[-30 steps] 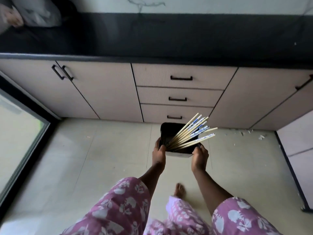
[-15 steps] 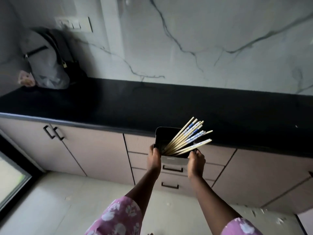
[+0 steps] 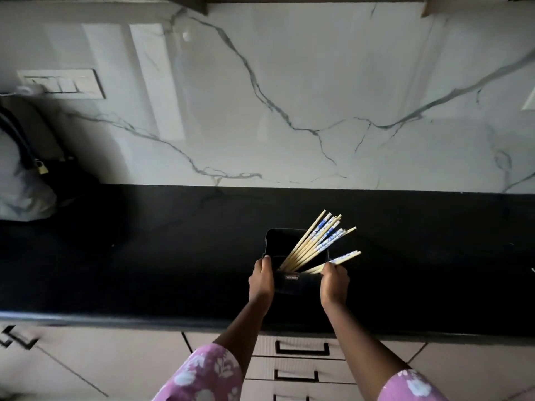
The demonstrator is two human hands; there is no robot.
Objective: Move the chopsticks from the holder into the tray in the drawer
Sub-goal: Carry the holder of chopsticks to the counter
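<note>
- head view: your left hand (image 3: 262, 280) is wrapped around the left side of the black holder (image 3: 279, 247), thumb up at the rim and fingers curled onto its wall.
- head view: your right hand (image 3: 334, 282) clasps the right side of the same holder, fingers closed against the wall; the lowest chopsticks cross just above its knuckles, and you cannot tell whether they touch the fingers.
- head view: the holder is over the black countertop (image 3: 144, 256), near its front edge; the dark surface makes it impossible to tell whether its base rests there or hangs just above.
- head view: the chopsticks (image 3: 312, 244) are all in the holder, leaning up and to the right in a fan, pale wood with blue-and-white patterned top ends poking past the right rim.
- head view: a small label sits on the holder's near wall between your two hands.
- head view: below the counter edge, the drawers (image 3: 301, 348) with black handles are all shut; no tray shows.
- head view: a white veined marble wall (image 3: 289, 96) rises behind the counter, with a switch plate (image 3: 62, 83) at left.
- head view: a grey bag (image 3: 20, 180) sits on the counter's far left.
- head view: your pink floral sleeves (image 3: 205, 377) show at the bottom.
</note>
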